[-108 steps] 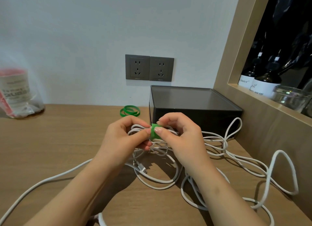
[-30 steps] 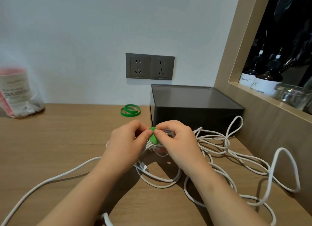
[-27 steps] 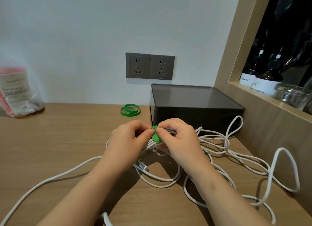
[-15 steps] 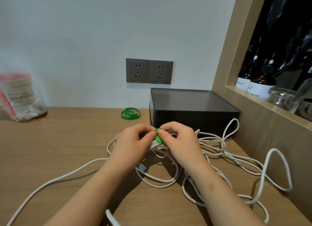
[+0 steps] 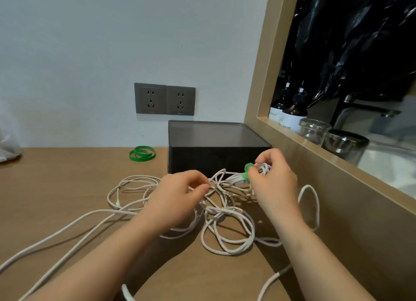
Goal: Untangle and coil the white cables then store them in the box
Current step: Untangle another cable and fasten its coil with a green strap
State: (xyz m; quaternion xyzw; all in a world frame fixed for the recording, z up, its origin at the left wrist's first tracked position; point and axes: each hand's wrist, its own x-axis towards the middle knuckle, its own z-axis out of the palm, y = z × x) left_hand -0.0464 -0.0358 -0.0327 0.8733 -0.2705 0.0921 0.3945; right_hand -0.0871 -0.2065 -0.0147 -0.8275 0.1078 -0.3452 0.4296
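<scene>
A tangle of white cables lies on the wooden desk in front of a black box with its lid on. My right hand holds a small coiled bundle bound by a green band, close to the box's front right corner. My left hand pinches a loose white strand just left of that bundle. One long cable trails off to the lower left.
Spare green bands lie left of the box, below two grey wall sockets. A wooden wall with a ledge rises on the right, holding dark bottles and glass jars. A plastic bag sits far left.
My hands have come apart: the right one has carried the banded bundle to the right, towards the box corner, while the left one now pinches a loose strand. The view has shifted.
</scene>
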